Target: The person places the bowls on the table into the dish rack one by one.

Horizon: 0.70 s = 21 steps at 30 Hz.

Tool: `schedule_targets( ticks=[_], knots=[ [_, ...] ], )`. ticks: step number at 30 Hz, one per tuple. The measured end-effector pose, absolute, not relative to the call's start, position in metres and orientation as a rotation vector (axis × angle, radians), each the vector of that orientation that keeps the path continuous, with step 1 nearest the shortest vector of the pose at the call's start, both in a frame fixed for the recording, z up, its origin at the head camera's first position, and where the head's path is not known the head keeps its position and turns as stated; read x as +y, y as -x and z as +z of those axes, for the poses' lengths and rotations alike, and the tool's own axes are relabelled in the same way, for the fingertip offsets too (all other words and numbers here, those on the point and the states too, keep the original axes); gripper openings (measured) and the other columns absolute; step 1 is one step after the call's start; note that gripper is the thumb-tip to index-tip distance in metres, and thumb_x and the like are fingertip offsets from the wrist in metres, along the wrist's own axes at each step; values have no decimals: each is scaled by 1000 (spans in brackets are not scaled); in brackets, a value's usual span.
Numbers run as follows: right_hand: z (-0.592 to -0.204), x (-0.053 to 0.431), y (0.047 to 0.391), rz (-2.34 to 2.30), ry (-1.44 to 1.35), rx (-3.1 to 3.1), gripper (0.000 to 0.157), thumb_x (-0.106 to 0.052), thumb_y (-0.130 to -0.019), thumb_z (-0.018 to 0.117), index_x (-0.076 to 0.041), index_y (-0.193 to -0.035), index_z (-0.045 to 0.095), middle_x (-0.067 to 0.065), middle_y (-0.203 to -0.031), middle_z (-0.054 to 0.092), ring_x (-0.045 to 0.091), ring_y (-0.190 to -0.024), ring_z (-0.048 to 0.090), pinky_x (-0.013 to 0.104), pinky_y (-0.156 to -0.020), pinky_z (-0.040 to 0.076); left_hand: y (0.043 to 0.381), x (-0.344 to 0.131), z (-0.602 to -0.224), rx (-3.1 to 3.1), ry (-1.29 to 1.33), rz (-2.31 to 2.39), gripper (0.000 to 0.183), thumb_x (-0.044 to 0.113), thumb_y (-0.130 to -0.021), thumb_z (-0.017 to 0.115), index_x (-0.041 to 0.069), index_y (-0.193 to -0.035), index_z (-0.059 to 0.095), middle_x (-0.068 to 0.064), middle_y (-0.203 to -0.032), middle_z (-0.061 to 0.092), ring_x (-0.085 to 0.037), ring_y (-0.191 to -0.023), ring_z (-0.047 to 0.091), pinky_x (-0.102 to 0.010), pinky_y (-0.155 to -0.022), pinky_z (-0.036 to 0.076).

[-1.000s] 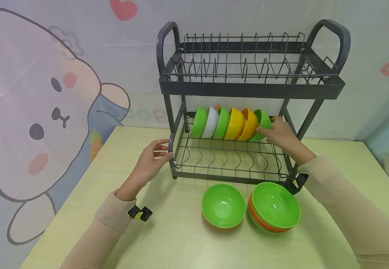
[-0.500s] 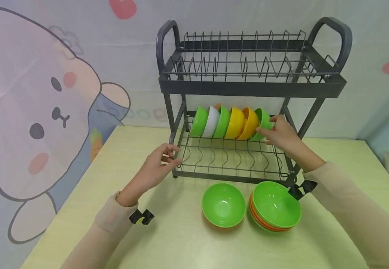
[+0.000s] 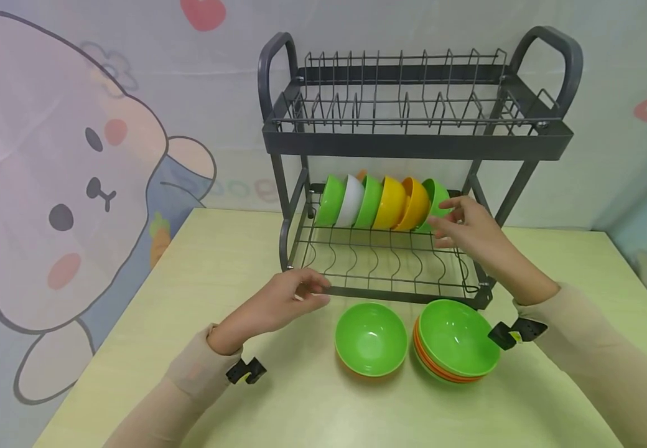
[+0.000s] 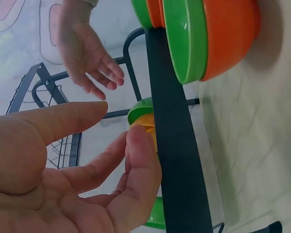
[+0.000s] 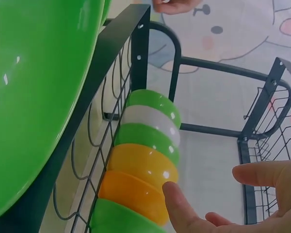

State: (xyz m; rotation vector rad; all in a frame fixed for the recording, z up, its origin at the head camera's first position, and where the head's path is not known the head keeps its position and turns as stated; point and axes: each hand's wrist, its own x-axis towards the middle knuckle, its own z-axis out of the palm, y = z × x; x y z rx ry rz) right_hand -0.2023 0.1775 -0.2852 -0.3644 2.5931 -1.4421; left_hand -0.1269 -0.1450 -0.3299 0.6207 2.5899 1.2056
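Note:
My right hand [image 3: 471, 231] is held with fingers loosely spread just in front of the rightmost green bowl [image 3: 435, 191], holding nothing. That bowl stands on edge at the right end of a row on the lower tier of the dark dish rack [image 3: 418, 146]. Leftward in the row come an orange-yellow bowl [image 3: 416, 204], a yellow bowl [image 3: 389, 203], a green one, a white bowl [image 3: 351, 202] and another green one. My left hand [image 3: 279, 303], fingers bent and apart with nothing between them, hovers near the rack's front left corner, left of a green bowl [image 3: 371, 339] nested on an orange one.
At the right front, a stack of green and orange bowls [image 3: 458, 339] stands on the pale table [image 3: 234, 249], close to the rack's front bar. Wire slots fill the upper tier, between two tall curved handles [image 3: 572, 68]. A printed cloth [image 3: 228, 112] hangs behind.
My left hand has left the rack's left side bar and come forward and right towards the front bowls. My right hand has let go of the rightmost green bowl and drawn back slightly.

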Motion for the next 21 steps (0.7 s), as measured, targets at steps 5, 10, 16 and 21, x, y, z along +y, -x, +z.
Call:
schedule_targets(
  ticks=[5, 10, 16, 21],
  knots=[
    [-282, 175, 192, -1455, 388, 2540, 55, -35, -93, 52, 3, -130, 36, 20, -114, 48, 31, -94, 61, 33, -79, 54, 126, -138, -336, 2587, -639, 1164, 34, 25, -91, 59, 4, -117, 58, -3, -106, 60, -14, -90, 58, -25, -73, 50],
    [-282, 172, 181, -1466, 439, 2473, 50, -33, -93, 53, 5, -125, 42, 19, -115, 51, 31, -95, 61, 29, -76, 54, 126, -131, -341, 2594, -637, 1130, 32, 24, -91, 59, 5, -116, 59, -2, -99, 60, -16, -88, 60, -24, -72, 51],
    [-283, 167, 164, -1478, 521, 2427, 46, -33, -92, 56, 3, -121, 47, 18, -110, 56, 30, -92, 62, 30, -74, 55, 123, -124, -345, 2607, -635, 1083, 32, 23, -91, 59, 6, -118, 58, -7, -103, 61, -16, -90, 58, -26, -74, 51],
    [-285, 163, 151, -1462, 585, 2402, 42, -32, -92, 56, 1, -117, 50, 16, -107, 57, 29, -91, 61, 30, -74, 55, 123, -120, -348, 2611, -638, 1055, 33, 22, -91, 59, 1, -117, 58, -10, -105, 61, -15, -89, 59, -25, -73, 51]
  ],
)
